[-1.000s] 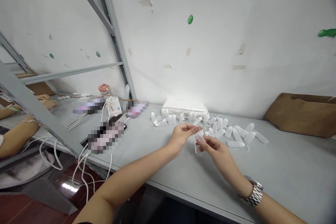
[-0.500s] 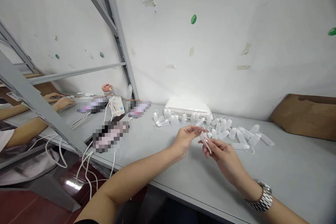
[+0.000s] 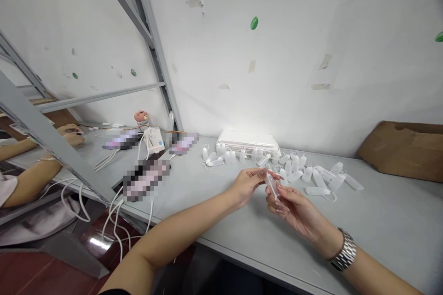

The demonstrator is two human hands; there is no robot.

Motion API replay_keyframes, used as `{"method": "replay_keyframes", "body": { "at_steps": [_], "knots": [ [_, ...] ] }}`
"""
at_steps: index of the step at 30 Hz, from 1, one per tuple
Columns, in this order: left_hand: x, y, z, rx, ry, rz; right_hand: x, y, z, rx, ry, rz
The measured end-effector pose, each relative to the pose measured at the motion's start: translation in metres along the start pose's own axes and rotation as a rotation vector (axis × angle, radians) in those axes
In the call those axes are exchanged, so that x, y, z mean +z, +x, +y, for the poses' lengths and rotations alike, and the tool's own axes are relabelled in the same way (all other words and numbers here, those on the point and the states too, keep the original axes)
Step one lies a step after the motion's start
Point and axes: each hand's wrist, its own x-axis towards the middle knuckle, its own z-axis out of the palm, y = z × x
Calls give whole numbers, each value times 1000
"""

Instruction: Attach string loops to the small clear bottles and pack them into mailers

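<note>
The left hand [image 3: 246,187] and right hand [image 3: 299,212] pinch the tube [image 3: 272,187] in their fingers above the worktop [image 3: 221,230], inside its front edge; it looks light, slick, perhaps flexible, best held near its ends.

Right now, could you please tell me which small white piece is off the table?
The piece held between the left hand and right hand; the other pieces rest on the table.

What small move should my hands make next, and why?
Perhaps steady the translucent piece with your right hand while your left hand gently works its upper end. The left hand pinches near that end, and the right holds it lower down, so each seems well placed.
</note>
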Motion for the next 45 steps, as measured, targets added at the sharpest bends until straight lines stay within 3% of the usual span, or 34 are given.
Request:
{"method": "replay_keyframes", "body": {
  "at_steps": [3, 8, 12, 16, 21, 29, 36, 39, 42, 45],
  "knots": [
    [0, -1, 5, 36, 113, 67, 1, 0, -2, -20, -86, 25],
    [2, -2, 5, 99, 159, 228, 4, 1, -5, -167, -353, 227],
    [1, -2, 4, 69, 110, 221, 5, 2, -2, -252, -574, 395],
    [2, -2, 4, 77, 55, 234, 5, 0, 4, -333, -677, 451],
    [2, -2, -2, 45, -18, 212, 8, -4, 4, -374, -717, 394],
    [-3, -1, -9, 40, 32, 141, 10, -4, -3, -228, -601, 302],
    [-5, 0, -8, -61, 1, 55, 6, -1, 3, -116, -122, -24],
    [-4, -1, -6, -92, -11, 23, 7, 0, 5, -95, -10, -100],
    [-3, -2, -1, -120, -6, -18, 7, 1, 4, -123, -38, -85],
    [-4, -2, 4, -100, -31, -14, 8, 1, 1, -209, -202, 34]
  ]
}}
